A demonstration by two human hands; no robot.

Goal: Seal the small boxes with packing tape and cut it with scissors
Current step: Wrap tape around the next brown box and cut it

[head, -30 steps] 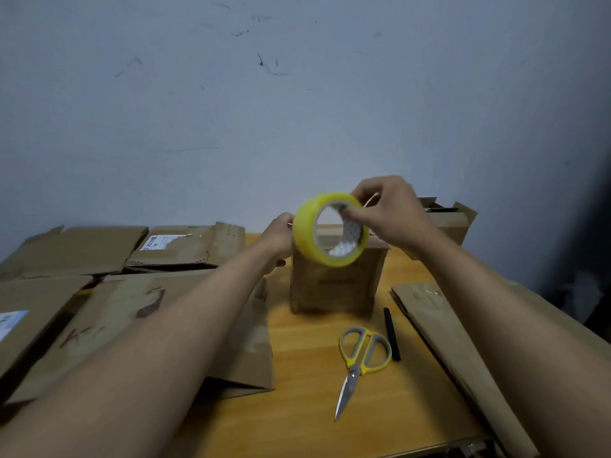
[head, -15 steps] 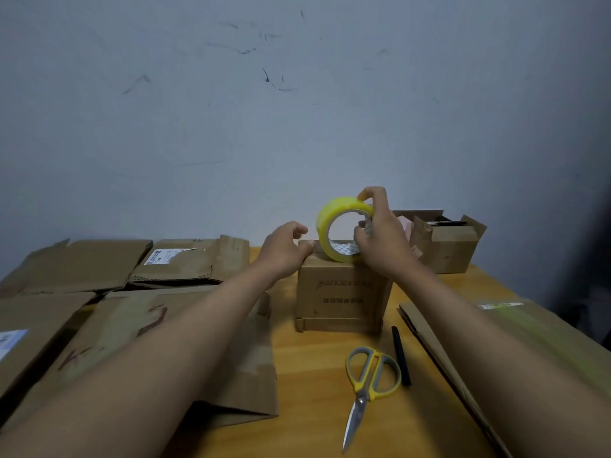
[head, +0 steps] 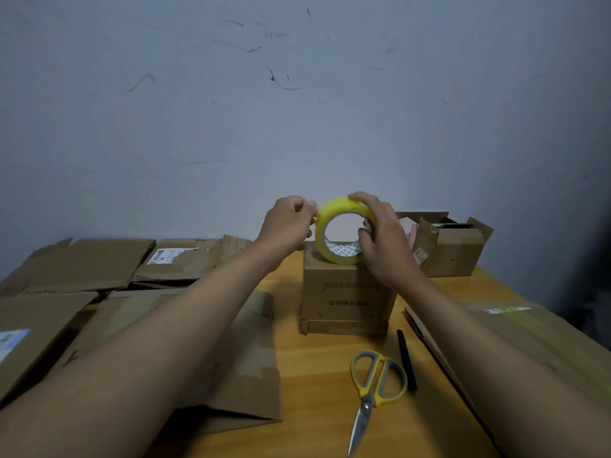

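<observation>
Our right hand (head: 385, 241) grips the yellow tape roll (head: 334, 233) atop the small box (head: 347, 299) — left hand (head: 287, 224) pinches its rim at nine o'clock; scissors (head: 373, 388) lie at six.

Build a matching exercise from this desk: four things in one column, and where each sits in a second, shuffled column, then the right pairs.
Things:
1. tape roll
2. scissors
3. black pen
4. open box

Places:
A. flat on the desk, just right of the scissors
B. at the back right, flaps up
C. held on top of the small box
D. on the desk in front of the small box, blades toward the camera

Pairs: 1-C, 2-D, 3-A, 4-B
</observation>
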